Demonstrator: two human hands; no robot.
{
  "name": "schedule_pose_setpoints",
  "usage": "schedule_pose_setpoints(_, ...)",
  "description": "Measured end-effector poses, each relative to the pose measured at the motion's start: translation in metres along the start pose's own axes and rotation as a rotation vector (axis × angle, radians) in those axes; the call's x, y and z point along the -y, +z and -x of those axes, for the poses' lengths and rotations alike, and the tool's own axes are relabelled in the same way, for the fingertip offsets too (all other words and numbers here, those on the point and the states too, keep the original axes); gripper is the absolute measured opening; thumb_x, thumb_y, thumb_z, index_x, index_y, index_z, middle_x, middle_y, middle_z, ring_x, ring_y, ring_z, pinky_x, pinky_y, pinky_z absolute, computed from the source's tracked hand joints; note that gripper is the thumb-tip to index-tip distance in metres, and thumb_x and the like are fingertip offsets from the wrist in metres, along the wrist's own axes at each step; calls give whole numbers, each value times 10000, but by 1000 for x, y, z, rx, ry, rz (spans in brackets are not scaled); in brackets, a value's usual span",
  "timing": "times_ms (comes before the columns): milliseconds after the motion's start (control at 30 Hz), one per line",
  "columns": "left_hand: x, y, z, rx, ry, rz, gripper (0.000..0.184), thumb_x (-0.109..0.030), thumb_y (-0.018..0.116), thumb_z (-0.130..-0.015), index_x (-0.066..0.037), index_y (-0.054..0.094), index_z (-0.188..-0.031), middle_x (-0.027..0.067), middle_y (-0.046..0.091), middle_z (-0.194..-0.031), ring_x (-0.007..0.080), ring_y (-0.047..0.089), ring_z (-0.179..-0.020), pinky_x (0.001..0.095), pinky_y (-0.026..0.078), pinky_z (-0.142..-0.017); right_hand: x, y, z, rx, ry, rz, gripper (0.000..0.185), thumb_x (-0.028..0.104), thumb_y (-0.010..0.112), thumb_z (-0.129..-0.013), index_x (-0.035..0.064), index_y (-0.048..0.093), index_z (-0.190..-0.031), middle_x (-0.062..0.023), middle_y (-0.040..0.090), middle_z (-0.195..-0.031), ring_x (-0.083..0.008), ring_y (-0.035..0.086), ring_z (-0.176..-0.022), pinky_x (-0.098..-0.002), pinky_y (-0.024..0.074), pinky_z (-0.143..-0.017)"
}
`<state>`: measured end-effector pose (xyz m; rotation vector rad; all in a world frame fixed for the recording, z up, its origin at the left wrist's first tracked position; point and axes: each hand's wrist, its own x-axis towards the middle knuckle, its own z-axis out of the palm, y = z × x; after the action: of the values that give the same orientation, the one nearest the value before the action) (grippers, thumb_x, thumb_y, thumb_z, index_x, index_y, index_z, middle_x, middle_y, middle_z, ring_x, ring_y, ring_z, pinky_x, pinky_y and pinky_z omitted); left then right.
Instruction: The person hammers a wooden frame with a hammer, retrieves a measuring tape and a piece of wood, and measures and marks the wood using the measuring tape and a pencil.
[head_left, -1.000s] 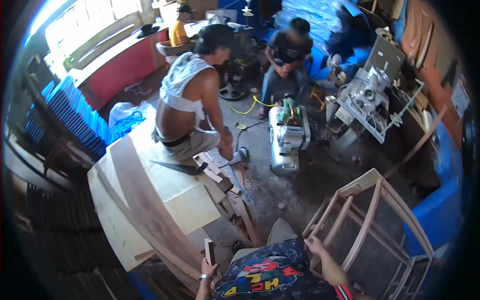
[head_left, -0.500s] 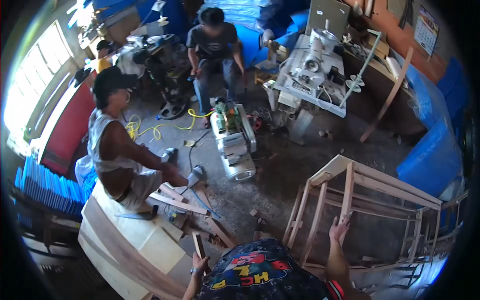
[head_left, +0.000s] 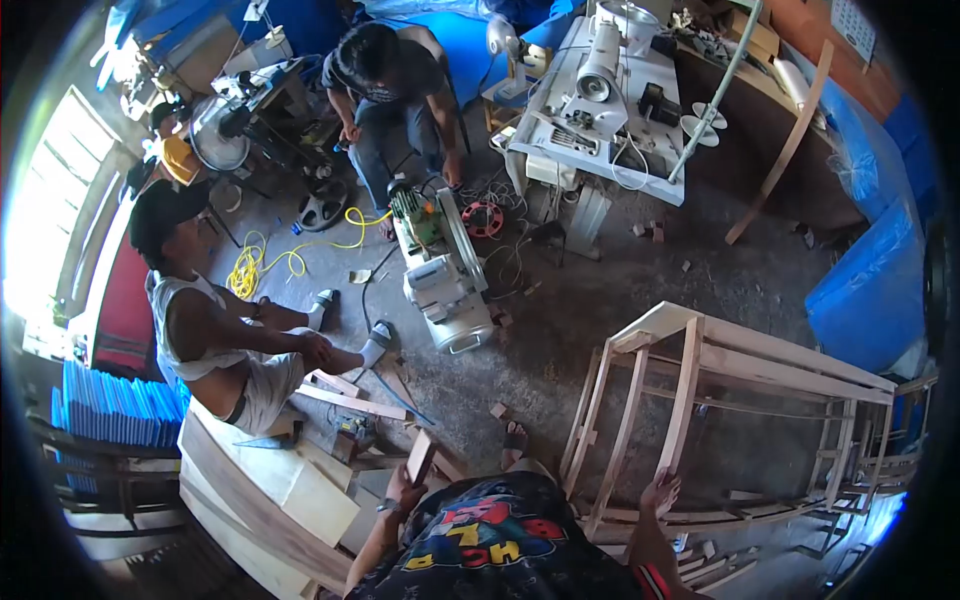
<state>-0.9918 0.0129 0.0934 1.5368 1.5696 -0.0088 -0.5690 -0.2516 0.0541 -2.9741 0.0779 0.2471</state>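
Observation:
My left hand [head_left: 401, 492] is closed round a short wooden block [head_left: 421, 458], held upright at the left of my dark printed shirt. My right hand [head_left: 660, 493] is low at the right with its fingers loosely apart, nothing visible in them. It is close to a post of the wooden frame [head_left: 684, 400]; whether it touches the wood I cannot tell. The frame has several posts and rails and stands on the floor to my right.
One person [head_left: 215, 330] sits at left on stacked boards [head_left: 300, 500]; another [head_left: 390, 95] bends over a compressor-like machine [head_left: 440, 280]. A yellow cord [head_left: 290, 262] lies on the floor. A sewing machine table [head_left: 600, 140] stands behind. Blue sheeting [head_left: 868, 300] hangs at right.
My view has tilted and shifted. My right hand has come down lower beside the post. The block stays in my left hand. The person behind the machine leans further forward, a hand nearer to it.

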Motion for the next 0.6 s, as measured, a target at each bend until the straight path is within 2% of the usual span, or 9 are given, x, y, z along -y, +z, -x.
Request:
schedule_pose_setpoints(33,0,-6,9,-18,-83,-18,520,-225,678,-541,11,440,-938,198,525,-866,321,515,-820,372,418,-712,-1,1,-3,3,4,5,536,461,399,-803,31,395,-1123,-192,459,-1058,-362,425,-974,-454,336,-820)
schedule_pose_setpoints(67,25,-2,10,-16,-87,-21,520,-225,678,-541,11,440,-938,198,525,-866,321,515,-820,372,418,-712,-2,4,-6,-18,-1,9,541,462,399,-802,24,395,-1120,-193,458,-1056,-363,424,-975,-450,335,-824)
schedule_pose_setpoints(133,93,6,21,-51,-270,-13,518,-225,680,-535,12,441,-928,192,530,-835,308,523,-801,371,425,-692,-4,11,-6,-54,-15,15,551,463,401,-801,10,394,-1115,-195,458,-1054,-365,422,-977,-440,331,-832)
schedule_pose_setpoints(167,105,4,32,-54,-273,-16,518,-225,680,-535,12,441,-928,192,530,-835,308,523,-801,371,425,-692,-2,11,-3,-48,-16,15,551,463,401,-801,10,394,-1115,-195,458,-1054,-365,422,-977,-440,331,-832)
schedule_pose_setpoints(233,126,2,51,-49,-456,31,517,-239,686,-535,10,445,-918,184,536,-795,302,530,-766,369,431,-667,3,4,0,-81,-53,-15,545,449,404,-804,-3,393,-1109,-194,457,-1054,-364,421,-977,-436,331,-834)
schedule_pose_setpoints(367,172,4,73,-89,-437,43,512,-240,690,-535,2,449,-916,181,540,-775,307,532,-737,367,433,-656,-1,-4,10,-102,-136,-144,538,430,402,-808,-14,390,-1110,-193,454,-1062,-361,422,-977,-430,329,-839)
schedule_pose_setpoints(533,191,-22,73,-62,-356,7,490,-237,686,-543,-2,456,-907,179,542,-768,304,532,-727,364,433,-646,-62,31,44,-180,-149,-439,503,387,422,-806,-4,382,-1120,-180,433,-1103,-344,412,-999,-428,323,-848)
schedule_pose_setpoints(567,197,-30,69,-62,-246,32,478,-233,680,-553,0,458,-907,179,539,-764,302,532,-731,364,434,-649,-67,27,68,-188,-161,-447,503,387,422,-806,-4,382,-1120,-180,433,-1103,-344,412,-999,-428,323,-848)
schedule_pose_setpoints(600,206,-34,71,-63,-138,57,466,-228,674,-563,3,460,-907,178,536,-761,301,532,-734,365,436,-652,-77,14,98,-170,-143,-265,494,358,446,-801,-1,369,-1133,-185,419,-1119,-344,404,-1005,-431,322,-848)
